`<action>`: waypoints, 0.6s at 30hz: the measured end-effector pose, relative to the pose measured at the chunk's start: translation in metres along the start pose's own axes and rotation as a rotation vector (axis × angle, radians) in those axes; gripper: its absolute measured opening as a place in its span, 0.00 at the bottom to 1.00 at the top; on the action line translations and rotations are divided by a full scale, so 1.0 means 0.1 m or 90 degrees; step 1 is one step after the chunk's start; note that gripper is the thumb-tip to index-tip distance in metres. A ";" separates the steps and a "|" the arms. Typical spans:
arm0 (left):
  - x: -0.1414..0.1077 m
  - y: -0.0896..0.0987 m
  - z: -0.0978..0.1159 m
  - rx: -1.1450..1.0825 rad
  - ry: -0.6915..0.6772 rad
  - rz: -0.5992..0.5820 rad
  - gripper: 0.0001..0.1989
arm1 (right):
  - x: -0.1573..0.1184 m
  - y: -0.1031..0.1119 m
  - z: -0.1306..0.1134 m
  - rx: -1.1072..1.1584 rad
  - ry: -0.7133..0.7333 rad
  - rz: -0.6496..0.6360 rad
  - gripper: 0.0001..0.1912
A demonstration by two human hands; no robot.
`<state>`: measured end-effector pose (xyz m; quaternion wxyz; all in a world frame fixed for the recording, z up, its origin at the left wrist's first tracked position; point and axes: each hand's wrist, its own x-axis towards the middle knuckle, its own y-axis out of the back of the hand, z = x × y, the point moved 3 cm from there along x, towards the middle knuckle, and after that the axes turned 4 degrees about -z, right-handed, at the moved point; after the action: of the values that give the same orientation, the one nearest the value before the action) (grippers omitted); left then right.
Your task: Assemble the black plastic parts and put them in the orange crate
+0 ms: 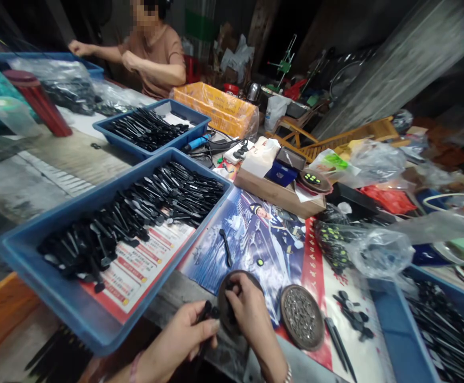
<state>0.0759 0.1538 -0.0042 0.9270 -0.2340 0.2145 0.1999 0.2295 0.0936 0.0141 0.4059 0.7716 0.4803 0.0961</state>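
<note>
My left hand, low in the middle of the head view, is closed around black parts whose rounded ends stick out above the fingers. Just right of it, my right hand reaches over a dark round dish, its thumb and fingertips pinched on something dark that is too small to make out. A second round dish holds many small metal pieces. One black stick-shaped part lies on the poster. Left of my hands, a large blue tray holds many black parts on printed paper.
Another blue tray of black parts stands farther back, near a yellow crate. At the right are loose black pieces and a blue bin. A cardboard box sits behind the poster. A person sits across the table.
</note>
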 end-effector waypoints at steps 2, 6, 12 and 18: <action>-0.01 -0.01 0.00 0.000 0.002 0.000 0.15 | 0.00 -0.01 0.03 0.018 0.007 0.011 0.11; -0.01 -0.03 0.01 0.008 0.004 -0.003 0.15 | 0.00 -0.03 0.06 0.025 0.019 0.019 0.08; -0.02 -0.03 0.00 0.014 -0.004 0.007 0.15 | -0.01 -0.04 0.07 0.046 0.031 0.039 0.05; -0.06 -0.04 -0.01 0.028 -0.012 0.014 0.14 | -0.16 0.10 0.09 0.136 0.037 0.077 0.08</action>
<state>0.0730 0.1486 -0.0003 0.9316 -0.2093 0.2130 0.2074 0.2328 0.0737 0.0198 0.3010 0.8347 0.4521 0.0911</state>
